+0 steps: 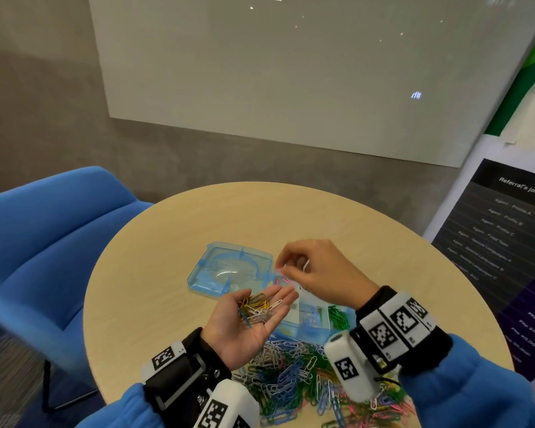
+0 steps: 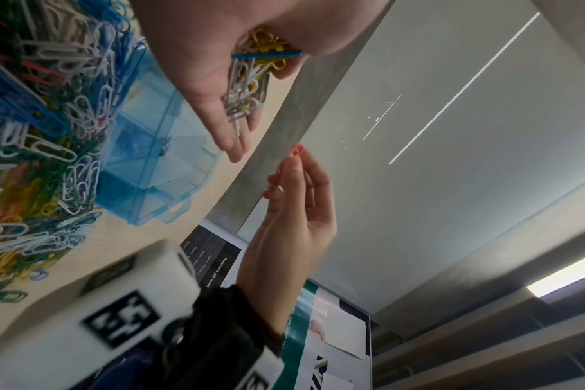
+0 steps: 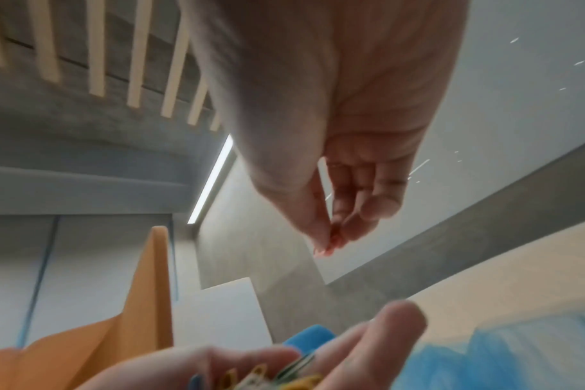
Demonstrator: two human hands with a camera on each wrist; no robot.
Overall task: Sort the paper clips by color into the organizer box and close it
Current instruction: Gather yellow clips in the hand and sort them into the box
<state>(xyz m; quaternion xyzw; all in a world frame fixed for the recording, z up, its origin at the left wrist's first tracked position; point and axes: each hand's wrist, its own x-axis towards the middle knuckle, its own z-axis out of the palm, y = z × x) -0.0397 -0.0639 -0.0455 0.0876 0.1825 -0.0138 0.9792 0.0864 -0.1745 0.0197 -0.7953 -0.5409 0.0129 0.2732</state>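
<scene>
Fingertips (image 1: 281, 264) of the right hand (image 1: 315, 270) pinch a pink paper clip (image 1: 281, 281) above the far end of the open blue organizer box (image 1: 314, 319); its long axis looks to hang roughly left-right, though blur hides detail. Beside it, the left hand (image 1: 247, 325) lies palm-up, fingers relaxed, cradling mixed clips (image 1: 258, 307). More clips (image 1: 294, 375) cover the near counter (image 1: 155, 273). Light, springy, slick wire probably tangles easily, so grip each clip across its loops.

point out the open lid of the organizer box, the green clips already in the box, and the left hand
open lid (image 1: 229, 268), head view, its clear middle
green clips (image 1: 337, 318), head view, middle of the bunch
left hand (image 1: 247, 325), head view, the palm
</scene>
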